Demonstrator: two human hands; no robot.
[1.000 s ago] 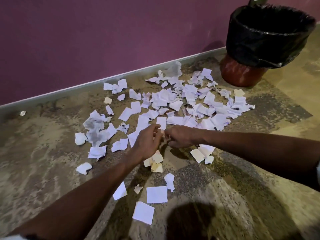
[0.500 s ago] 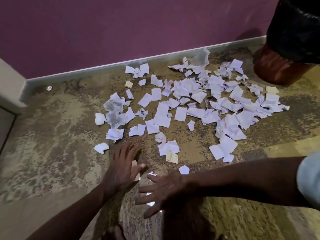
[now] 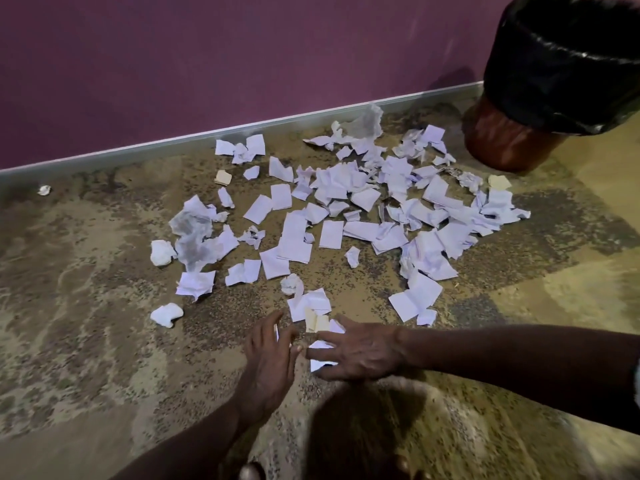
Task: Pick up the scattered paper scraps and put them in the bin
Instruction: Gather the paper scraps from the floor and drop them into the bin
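Several white paper scraps [image 3: 349,216] lie scattered over the mottled floor, thickest toward the bin [image 3: 561,74], a red-brown bucket lined with a black bag at the upper right. Both my hands lie flat and low near the front of the pile. My left hand [image 3: 268,355] has its fingers spread on the floor. My right hand [image 3: 356,351] has straight fingers resting over a white scrap [image 3: 320,346]. A tan scrap [image 3: 316,322] and a small white cluster [image 3: 310,303] sit just beyond the fingertips.
A purple wall [image 3: 207,64] with a pale skirting strip [image 3: 173,143] runs behind the scraps. One stray crumpled piece [image 3: 44,190] lies far left by the skirting. A dark shadow [image 3: 363,434] falls on the floor below my hands.
The view has shifted so the bin is more in sight. My hands have come closer together and slid forward toward the nearest scraps; the right hand now covers a white scrap.
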